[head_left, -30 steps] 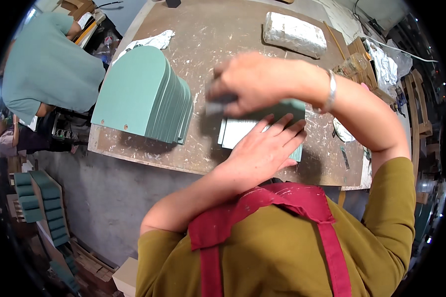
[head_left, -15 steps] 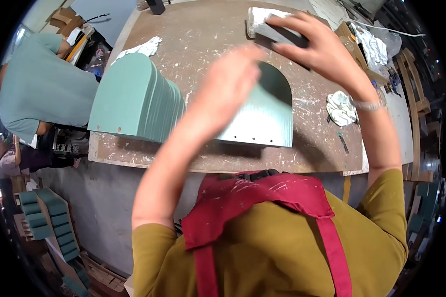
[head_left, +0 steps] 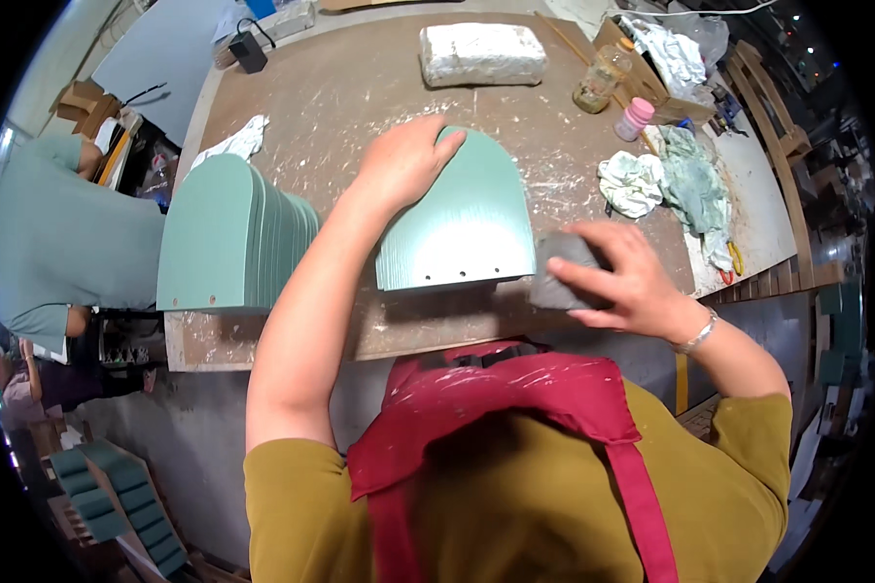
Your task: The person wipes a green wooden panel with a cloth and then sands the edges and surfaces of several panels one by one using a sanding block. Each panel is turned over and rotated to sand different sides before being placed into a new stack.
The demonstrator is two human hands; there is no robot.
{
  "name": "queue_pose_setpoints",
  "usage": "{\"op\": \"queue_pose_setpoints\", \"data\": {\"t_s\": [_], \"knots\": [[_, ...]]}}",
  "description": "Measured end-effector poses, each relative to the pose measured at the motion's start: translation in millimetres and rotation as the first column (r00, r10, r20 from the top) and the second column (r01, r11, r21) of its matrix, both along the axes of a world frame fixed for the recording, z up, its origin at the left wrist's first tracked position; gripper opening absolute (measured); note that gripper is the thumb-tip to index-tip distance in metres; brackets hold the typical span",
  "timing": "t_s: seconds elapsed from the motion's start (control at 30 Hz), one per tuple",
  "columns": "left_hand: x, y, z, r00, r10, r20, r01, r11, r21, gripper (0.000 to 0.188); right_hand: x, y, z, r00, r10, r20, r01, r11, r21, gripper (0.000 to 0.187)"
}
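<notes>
Workbench of worn brown board [head_left: 360, 87], dusted with pale powder, carries everything. On its left part a fanned stack of green arch-topped panels [head_left: 228, 238] lies, each overlapping the next. Near the front edge, at the middle, a single green arch-topped panel [head_left: 467, 228] lies flat, its rounded end pointing away from the person and small holes along its straight near edge. The left hand [head_left: 403, 160] rests palm down on the upper left curve of this panel, fingers [head_left: 437, 146] close together and laid over the arch. The right hand [head_left: 617, 277] sits just beside the panel's lower right corner, its fingers [head_left: 578, 272] curled and clamped around a grey sanding block [head_left: 559, 272], which touches the panel's right edge at the bench front. Farther back lies a white wrapped block [head_left: 481, 53]. To the right, crumpled white and green rags [head_left: 661, 180] lie near a small glass jar [head_left: 598, 83] and a pink-capped bottle [head_left: 634, 119].
</notes>
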State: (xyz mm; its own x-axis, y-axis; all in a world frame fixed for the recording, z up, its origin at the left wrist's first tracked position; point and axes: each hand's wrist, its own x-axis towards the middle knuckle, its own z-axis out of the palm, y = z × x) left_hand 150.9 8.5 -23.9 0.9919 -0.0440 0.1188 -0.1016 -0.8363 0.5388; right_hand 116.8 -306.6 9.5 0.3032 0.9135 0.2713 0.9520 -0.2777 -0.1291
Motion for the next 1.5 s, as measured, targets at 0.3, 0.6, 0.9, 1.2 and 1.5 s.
{"op": "queue_pose_setpoints", "data": {"t_s": [0.3, 0.6, 0.9, 1.2, 1.5], "knots": [[12, 10, 0, 0.997, 0.049, -0.062, -0.048, 0.999, 0.026, 0.047, 3, -6, -17, 0.993, -0.097, -0.064, 0.106, 0.984, 0.145, 0.06], [66, 27, 71, 0.989, 0.083, -0.119, -0.13, 0.876, -0.465, 0.05, 49, -62, -122, 0.111, -0.123, -0.986, 0.73, 0.684, -0.003, 0.056], [231, -48, 36, 0.987, -0.06, -0.151, -0.005, 0.919, -0.394, 0.041, 131, -118, -149, -0.176, 0.432, -0.884, 0.97, 0.23, -0.081, 0.044], [273, -119, -85, 0.841, -0.167, -0.515, -0.126, 0.866, -0.485, 0.032, 82, -143, -147, -0.189, 0.526, -0.829, 0.975, 0.202, -0.095, 0.036], [278, -126, -112, 0.917, -0.1, -0.385, -0.009, 0.962, -0.272, 0.034, 105, -96, -139, -0.012, 0.138, -0.99, 0.961, 0.276, 0.027, 0.04]]}}
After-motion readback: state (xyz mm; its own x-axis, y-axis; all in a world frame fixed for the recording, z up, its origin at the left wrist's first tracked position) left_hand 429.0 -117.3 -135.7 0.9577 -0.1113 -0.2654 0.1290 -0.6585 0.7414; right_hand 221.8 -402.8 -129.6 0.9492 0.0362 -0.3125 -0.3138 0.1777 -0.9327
